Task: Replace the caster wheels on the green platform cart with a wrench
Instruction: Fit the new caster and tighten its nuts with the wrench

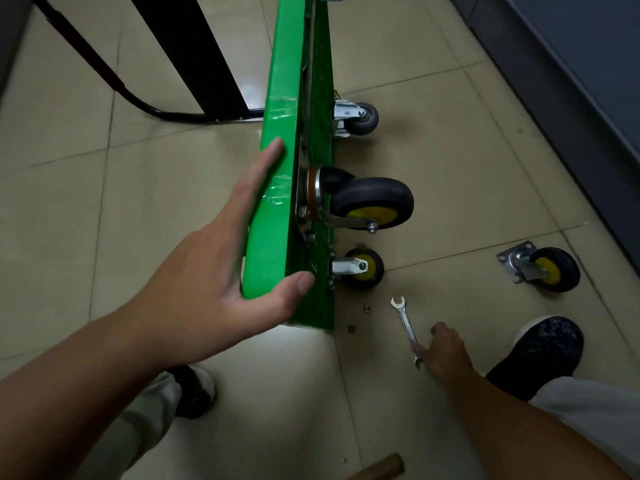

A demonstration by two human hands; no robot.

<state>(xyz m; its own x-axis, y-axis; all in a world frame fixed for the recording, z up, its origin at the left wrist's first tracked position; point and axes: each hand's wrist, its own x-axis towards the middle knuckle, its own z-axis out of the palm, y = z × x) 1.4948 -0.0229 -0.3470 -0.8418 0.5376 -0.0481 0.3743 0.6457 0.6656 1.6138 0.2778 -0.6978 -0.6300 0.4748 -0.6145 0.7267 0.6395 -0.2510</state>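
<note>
The left hand [221, 271] rests against the near end of the green metal platform cart [277, 209], which stands on edge on the beige tiled floor [450, 168]. Its grip is apart, fingers straight along the deck and thumb at the corner. Bolted to the underside are a small grey caster [360, 118], a large black caster with a yellow hub [372, 202] and a smaller black-and-yellow caster [363, 268]. Two small metal rings [367, 309] lie near the silver open-ended wrench [405, 323]. The right hand [446, 351] has its grip curled onto the wrench's near end. A loose black-and-yellow caster with a mounting plate [550, 268] lies farther right.
</note>
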